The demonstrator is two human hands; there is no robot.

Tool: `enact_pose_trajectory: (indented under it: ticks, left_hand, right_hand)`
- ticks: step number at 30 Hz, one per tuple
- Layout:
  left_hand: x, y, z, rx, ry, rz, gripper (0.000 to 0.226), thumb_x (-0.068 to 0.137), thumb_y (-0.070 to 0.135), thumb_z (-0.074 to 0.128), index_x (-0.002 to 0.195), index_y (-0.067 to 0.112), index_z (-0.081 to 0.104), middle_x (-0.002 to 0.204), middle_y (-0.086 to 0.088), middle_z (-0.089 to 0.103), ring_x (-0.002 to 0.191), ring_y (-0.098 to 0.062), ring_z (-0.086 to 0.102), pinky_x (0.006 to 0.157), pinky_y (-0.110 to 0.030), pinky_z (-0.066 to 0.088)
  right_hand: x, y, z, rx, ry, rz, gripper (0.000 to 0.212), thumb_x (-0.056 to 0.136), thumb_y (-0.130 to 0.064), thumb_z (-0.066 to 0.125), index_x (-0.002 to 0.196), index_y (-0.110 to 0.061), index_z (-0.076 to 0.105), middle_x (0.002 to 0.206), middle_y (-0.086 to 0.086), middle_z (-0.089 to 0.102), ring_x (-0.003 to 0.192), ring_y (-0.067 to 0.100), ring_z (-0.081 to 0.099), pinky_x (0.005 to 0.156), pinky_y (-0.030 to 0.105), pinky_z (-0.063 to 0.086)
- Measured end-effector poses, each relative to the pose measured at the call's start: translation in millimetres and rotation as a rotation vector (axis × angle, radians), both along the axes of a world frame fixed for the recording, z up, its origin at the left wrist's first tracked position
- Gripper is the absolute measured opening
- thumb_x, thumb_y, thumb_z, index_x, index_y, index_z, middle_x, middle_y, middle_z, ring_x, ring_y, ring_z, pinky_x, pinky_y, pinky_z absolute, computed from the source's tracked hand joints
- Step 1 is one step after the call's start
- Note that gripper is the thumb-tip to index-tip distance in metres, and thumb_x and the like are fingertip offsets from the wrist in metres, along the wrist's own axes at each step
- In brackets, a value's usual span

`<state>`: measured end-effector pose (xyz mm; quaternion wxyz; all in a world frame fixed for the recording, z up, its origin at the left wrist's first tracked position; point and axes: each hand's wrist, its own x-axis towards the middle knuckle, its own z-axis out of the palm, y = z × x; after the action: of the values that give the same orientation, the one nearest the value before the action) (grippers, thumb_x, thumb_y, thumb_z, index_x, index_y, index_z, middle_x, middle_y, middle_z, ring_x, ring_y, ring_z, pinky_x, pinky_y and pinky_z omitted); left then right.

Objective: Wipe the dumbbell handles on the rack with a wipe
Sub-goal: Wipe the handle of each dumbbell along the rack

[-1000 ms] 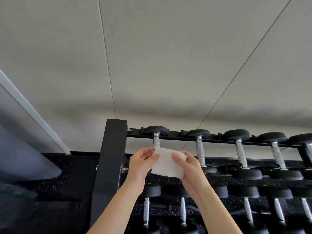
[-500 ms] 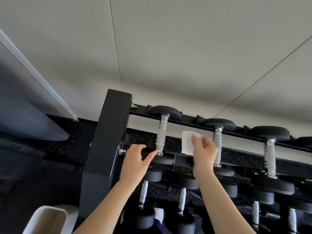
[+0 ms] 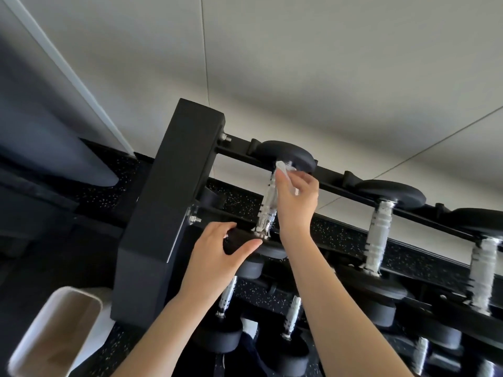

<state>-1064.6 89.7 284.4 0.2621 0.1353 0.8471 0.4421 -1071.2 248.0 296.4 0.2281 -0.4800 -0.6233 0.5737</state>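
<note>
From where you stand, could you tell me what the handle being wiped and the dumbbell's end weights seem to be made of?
The handle looks like bright chromed metal: shiny, mirror-like, with a knurled texture. The end weights look like matte black rubber or a rubber coating: dull, no glare. The wipe in the right hand seems thin white fabric or paper.

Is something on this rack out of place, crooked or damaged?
Nothing stands out. The dumbbells sit in even rows on the rack. The right hand holds the wipe against the top of the first handle, and the left hand grips that dumbbell's near end. A white bin stands beside the rack.
</note>
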Motion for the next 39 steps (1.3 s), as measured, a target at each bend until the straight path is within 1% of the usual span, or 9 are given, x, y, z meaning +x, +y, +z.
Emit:
enact_pose_trajectory:
  ticks: [5,10,14,16,20,26,31,37,39]
  left_hand:
    - [2,-2,-8,0.028,-0.01,0.014,0.082,0.062,0.079,0.049,0.123,0.025,0.059,0.112,0.02,0.05,0.106,0.001,0.052,0.09,-0.022,0.046]
    - [4,-1,-12,0.075,-0.029,0.067,0.072,0.06,0.081,0.057,0.113,0.033,0.06,0.107,0.021,0.052,0.103,0.003,0.053,0.087,-0.027,0.049]
    - [5,1,-13,0.106,-0.074,0.12,0.068,0.056,0.08,0.064,0.108,0.037,0.061,0.106,0.022,0.053,0.103,0.004,0.053,0.087,-0.03,0.049]
    - [5,1,-13,0.112,-0.073,0.137,0.067,0.055,0.079,0.066,0.107,0.038,0.062,0.106,0.022,0.054,0.103,0.004,0.054,0.085,-0.029,0.049]
    - [6,2,-14,0.131,-0.079,0.161,0.059,0.056,0.074,0.071,0.103,0.039,0.062,0.103,0.021,0.055,0.102,0.003,0.056,0.078,-0.024,0.051]
    - [5,3,-10,0.135,-0.09,0.172,0.056,0.052,0.071,0.063,0.1,0.042,0.061,0.103,0.021,0.055,0.101,0.004,0.056,0.077,-0.023,0.051]
    - [6,3,-11,0.134,-0.08,0.176,0.059,0.052,0.071,0.063,0.102,0.039,0.063,0.103,0.019,0.056,0.101,0.003,0.056,0.079,-0.028,0.052]
    - [7,2,-12,0.113,-0.075,0.169,0.065,0.052,0.077,0.065,0.106,0.039,0.062,0.106,0.02,0.055,0.103,0.001,0.056,0.081,-0.032,0.054]
    - [7,2,-11,0.113,-0.078,0.171,0.063,0.052,0.076,0.06,0.105,0.041,0.061,0.106,0.021,0.054,0.103,0.001,0.056,0.081,-0.031,0.054]
  right_hand:
    - [0,7,-7,0.098,-0.035,0.001,0.016,0.085,-0.018,0.068,0.101,-0.015,0.069,0.114,0.001,0.054,0.1,0.008,0.052,0.077,0.004,0.038]
    - [-4,12,-10,0.103,0.047,-0.037,0.018,0.079,-0.012,0.073,0.079,-0.03,0.067,0.101,0.0,0.062,0.098,0.014,0.061,0.086,0.022,0.047]
    - [-11,16,-12,0.142,0.094,-0.1,0.019,0.078,-0.014,0.075,0.076,-0.031,0.068,0.097,0.001,0.067,0.091,0.011,0.066,0.083,0.019,0.05]
    - [-14,16,-12,0.19,0.081,-0.107,0.016,0.078,-0.016,0.075,0.075,-0.03,0.069,0.095,0.002,0.068,0.088,0.008,0.065,0.079,0.01,0.046]
    - [-5,14,-4,0.276,-0.029,0.083,0.009,0.078,-0.013,0.074,0.081,-0.022,0.071,0.092,-0.005,0.064,0.079,-0.006,0.057,0.069,0.0,0.04]
    - [38,-6,-3,0.222,-0.207,0.424,0.011,0.074,-0.013,0.077,0.073,-0.022,0.071,0.086,-0.01,0.065,0.074,-0.006,0.058,0.069,0.007,0.044]
    - [54,-4,1,0.159,-0.266,0.556,0.015,0.073,-0.013,0.078,0.069,-0.024,0.07,0.084,-0.012,0.065,0.078,-0.008,0.056,0.067,0.002,0.039]
    - [70,7,-5,0.011,-0.336,0.588,0.008,0.078,-0.02,0.074,0.073,-0.024,0.069,0.075,-0.006,0.071,0.069,0.007,0.064,0.07,0.026,0.053]
    - [70,7,-6,0.011,-0.324,0.585,0.007,0.078,-0.019,0.074,0.075,-0.021,0.069,0.075,-0.006,0.072,0.07,0.007,0.066,0.072,0.025,0.054]
